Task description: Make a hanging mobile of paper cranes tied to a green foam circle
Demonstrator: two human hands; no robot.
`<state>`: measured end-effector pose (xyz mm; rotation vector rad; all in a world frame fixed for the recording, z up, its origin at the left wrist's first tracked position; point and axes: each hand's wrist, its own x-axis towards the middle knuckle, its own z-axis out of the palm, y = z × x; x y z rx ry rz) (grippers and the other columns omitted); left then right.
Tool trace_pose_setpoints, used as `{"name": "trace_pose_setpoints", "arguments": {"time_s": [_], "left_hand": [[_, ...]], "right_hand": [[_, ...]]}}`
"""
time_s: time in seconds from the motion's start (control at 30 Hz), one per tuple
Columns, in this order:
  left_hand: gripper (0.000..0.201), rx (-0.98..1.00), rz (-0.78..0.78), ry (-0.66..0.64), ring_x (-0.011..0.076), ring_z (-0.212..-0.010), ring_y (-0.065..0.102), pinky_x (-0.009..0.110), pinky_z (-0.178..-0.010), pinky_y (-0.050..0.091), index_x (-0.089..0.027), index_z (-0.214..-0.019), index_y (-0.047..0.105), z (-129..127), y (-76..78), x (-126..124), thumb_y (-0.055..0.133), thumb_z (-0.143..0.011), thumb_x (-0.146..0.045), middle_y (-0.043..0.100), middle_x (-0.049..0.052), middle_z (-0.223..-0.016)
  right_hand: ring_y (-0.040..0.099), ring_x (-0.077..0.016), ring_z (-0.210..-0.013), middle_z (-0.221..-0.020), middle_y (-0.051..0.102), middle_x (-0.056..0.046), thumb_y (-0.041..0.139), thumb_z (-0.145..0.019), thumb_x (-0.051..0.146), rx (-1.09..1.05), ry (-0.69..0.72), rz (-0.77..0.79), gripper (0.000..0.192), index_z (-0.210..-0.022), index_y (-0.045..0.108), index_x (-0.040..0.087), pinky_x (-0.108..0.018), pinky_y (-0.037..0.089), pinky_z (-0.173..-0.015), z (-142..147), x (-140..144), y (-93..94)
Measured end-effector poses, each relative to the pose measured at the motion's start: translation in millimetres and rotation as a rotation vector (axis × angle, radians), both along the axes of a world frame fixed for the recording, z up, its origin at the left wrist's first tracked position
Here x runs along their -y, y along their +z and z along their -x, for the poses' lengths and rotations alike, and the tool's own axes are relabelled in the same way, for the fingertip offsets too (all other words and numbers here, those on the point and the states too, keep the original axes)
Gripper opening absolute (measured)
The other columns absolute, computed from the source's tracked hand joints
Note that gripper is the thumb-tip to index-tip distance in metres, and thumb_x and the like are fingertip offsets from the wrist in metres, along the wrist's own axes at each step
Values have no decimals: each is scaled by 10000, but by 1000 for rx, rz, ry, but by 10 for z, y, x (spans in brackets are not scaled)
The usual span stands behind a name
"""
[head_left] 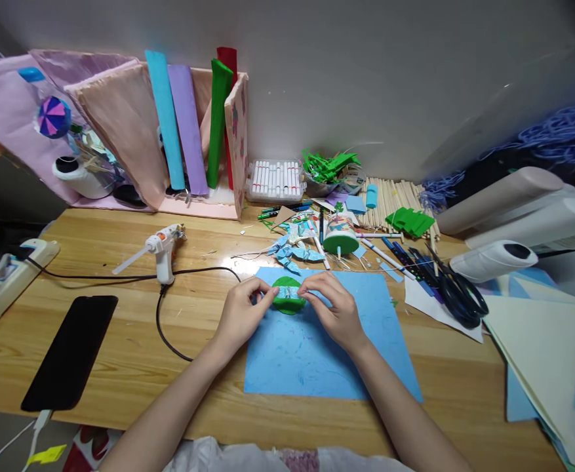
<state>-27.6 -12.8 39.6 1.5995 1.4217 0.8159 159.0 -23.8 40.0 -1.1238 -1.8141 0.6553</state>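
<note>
While I watched the feed, both hands, left (242, 313) and right (335, 309), pinched a green disc (288, 296) on the blue sheet (311, 347); looked half-made, glue gun (162, 249) idle far-left.

A round green paper disc (288, 296) lies flat on blue paper (317, 354).

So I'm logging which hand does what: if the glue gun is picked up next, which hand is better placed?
Probably the left hand: the glue gun stands on its side of the desk, clear of clutter. The right hand would have to cross over the green disc.
</note>
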Motion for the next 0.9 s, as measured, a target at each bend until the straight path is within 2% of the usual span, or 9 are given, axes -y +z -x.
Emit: {"name": "trace_pose_setpoints", "arguments": {"time_s": [0.2, 0.4, 0.7, 0.9], "left_hand": [[249, 6, 7, 16, 89, -536, 422, 211, -524, 306, -157, -650, 599, -5, -65, 25, 551, -788, -358, 510, -24, -575], [243, 12, 13, 18, 90, -544, 431, 209, -529, 313, -160, -656, 607, -19, -71, 58, 554, -785, -359, 521, -22, -580], [240, 22, 15, 34, 88, -535, 419, 210, -522, 310, -162, -650, 600, -10, -100, 41, 561, -781, -359, 510, -25, -568], [250, 3, 6, 22, 91, -543, 421, 213, -527, 312, -164, -651, 594, -16, -110, 53, 549, -789, -367, 512, -24, -577]], "right_hand": [[511, -178, -885, -889, 506, -42, 557, -827, 154, -3, -21, 56, 93, -842, 628, 212, -336, 431, -794, 12, -29, -43], [495, -185, -905, -889, 512, -43, 558, -826, 148, 65, -24, 11, 86, -850, 617, 205, -352, 411, -820, 17, -42, -65], [503, -182, -895, -890, 514, -43, 546, -836, 163, 42, 22, 74, 75, -841, 607, 206, -359, 417, -821, 15, -30, -50], [513, -187, -897, -888, 507, -45, 546, -831, 171, 20, -10, 100, 75, -834, 615, 201, -360, 424, -827, 9, -40, -60]]}}
